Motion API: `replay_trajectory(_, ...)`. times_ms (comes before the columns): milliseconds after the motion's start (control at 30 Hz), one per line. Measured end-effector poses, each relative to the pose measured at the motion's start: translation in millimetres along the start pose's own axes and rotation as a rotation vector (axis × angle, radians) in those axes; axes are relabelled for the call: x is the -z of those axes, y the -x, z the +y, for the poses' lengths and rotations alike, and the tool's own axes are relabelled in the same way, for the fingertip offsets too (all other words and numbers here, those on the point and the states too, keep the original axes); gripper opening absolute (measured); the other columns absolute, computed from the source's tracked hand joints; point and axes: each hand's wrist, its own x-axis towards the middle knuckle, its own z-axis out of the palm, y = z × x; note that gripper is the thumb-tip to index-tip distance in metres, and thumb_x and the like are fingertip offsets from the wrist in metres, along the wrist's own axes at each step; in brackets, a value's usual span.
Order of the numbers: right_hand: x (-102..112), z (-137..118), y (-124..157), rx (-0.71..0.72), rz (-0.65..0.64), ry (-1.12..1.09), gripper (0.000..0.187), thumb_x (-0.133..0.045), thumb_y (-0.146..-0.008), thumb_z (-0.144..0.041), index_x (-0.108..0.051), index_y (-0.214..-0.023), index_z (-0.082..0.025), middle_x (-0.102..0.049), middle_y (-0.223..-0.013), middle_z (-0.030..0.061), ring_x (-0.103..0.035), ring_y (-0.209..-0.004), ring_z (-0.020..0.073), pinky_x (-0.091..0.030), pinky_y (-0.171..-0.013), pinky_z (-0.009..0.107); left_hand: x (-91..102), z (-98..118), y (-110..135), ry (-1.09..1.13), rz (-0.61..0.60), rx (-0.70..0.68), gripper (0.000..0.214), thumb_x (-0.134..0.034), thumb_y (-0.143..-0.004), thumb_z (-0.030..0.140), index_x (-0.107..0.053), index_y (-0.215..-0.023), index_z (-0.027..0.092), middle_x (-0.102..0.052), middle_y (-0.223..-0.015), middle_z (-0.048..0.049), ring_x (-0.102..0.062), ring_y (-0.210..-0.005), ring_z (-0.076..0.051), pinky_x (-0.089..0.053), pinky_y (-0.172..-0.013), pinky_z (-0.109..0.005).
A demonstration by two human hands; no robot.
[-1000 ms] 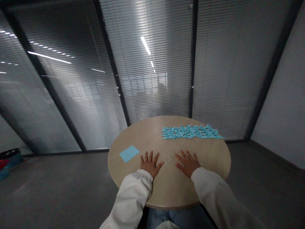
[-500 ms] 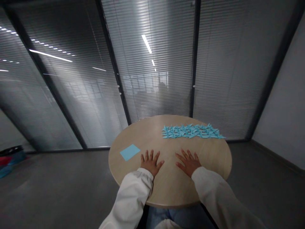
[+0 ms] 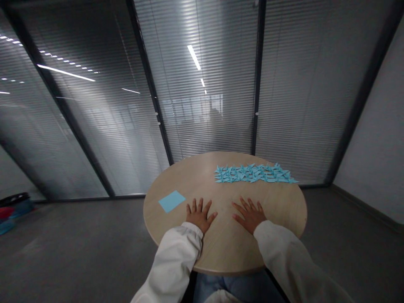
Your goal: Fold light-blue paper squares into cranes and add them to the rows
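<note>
My left hand lies flat on the round wooden table, fingers spread, holding nothing. My right hand rests palm down a little to its right, fingers also spread and empty. A light blue square of paper lies on the table just left of my left hand, not touching it. Further back on the right, several small blue folded paper shapes lie in a tidy band across the table. Both arms wear white sleeves.
Glass partitions with closed blinds stand behind the table, framed by dark posts. Grey floor surrounds the table. Coloured objects sit on the floor at the far left. A grey wall rises on the right.
My hands stay flat in the same places. The view has shifted very slightly since the earliest frame.
</note>
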Motion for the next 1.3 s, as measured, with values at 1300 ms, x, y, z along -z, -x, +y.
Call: replay_trajectory(1300, -10.0, 3.4, -4.5, 0.008, 0.090, -0.012, 0.057, -0.017, -0.077, -0.064, -0.016, -0.129, -0.040, -0.015, -0.139, -0.0020, -0.013, -0.125, 0.0277, -0.005, -0.096, 0.055, -9.0, -3.9, -2.8, 0.034, 0.029, -0.029, 0.060, -0.012, -0.075, 0.062, -0.019, -0.129, 0.037, -0.022, -0.138, -0.0026, -0.010, -0.126, -0.031, -0.006, -0.096, -0.055)
